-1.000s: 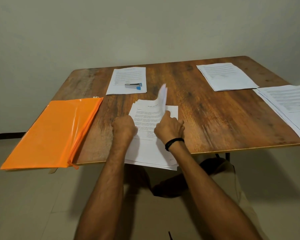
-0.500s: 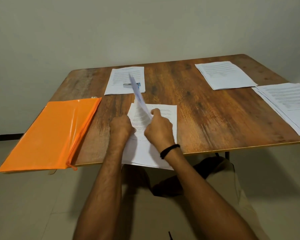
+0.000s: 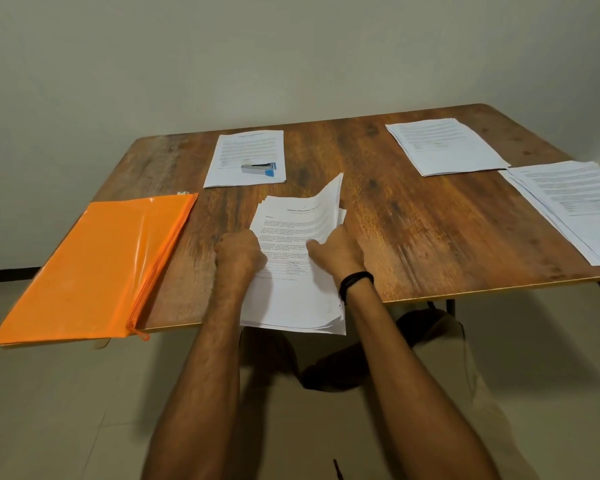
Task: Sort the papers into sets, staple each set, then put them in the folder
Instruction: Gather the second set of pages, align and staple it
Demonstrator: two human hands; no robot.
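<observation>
A stack of printed papers (image 3: 293, 299) lies at the table's near edge, hanging slightly over it. My left hand (image 3: 239, 252) rests on the stack's left side with curled fingers, holding it down. My right hand (image 3: 336, 252) pinches the right edges of several upper sheets and lifts them, so they fan upward. An orange zip folder (image 3: 97, 268) lies at the left, partly over the table edge. A grey and blue stapler (image 3: 258, 169) sits on a paper set (image 3: 246, 150) at the back centre.
Two more paper sets lie on the wooden table (image 3: 413, 233): one at the back right (image 3: 444, 147) and one at the far right edge (image 3: 575, 206). A plain wall stands behind the table. My knees show below the table edge.
A sheet that my right hand had swung up and over to the left is down again. My right hand now lifts the right edges of the upper sheets. My left hand stayed put.
</observation>
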